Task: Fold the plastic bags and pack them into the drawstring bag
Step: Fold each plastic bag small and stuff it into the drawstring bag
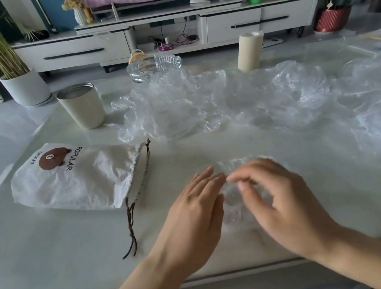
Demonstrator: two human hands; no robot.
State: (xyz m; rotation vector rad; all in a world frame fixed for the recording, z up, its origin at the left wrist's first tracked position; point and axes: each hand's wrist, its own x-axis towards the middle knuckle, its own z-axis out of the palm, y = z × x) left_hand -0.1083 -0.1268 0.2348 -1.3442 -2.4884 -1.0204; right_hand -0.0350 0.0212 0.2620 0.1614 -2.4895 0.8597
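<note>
Two hands working a small plastic bag at the near edge of a pale table

The table (76,246) fills the view; a big heap of clear plastic bags (227,100) sprawls across its far half and off to the right, and the white drawstring bag (75,182) with a brown bear print lies flat at the left, mouth toward the middle, its dark cord (131,216) trailing toward the near edge. The left hand (195,219) lies with fingers straight against the small plastic bag (234,211); the right hand (281,205), fingers curled and blurred, pinches that bag's top. A beige cup (84,108), a paper roll (250,51) and a glass dish (154,66) stand behind the heap
</note>
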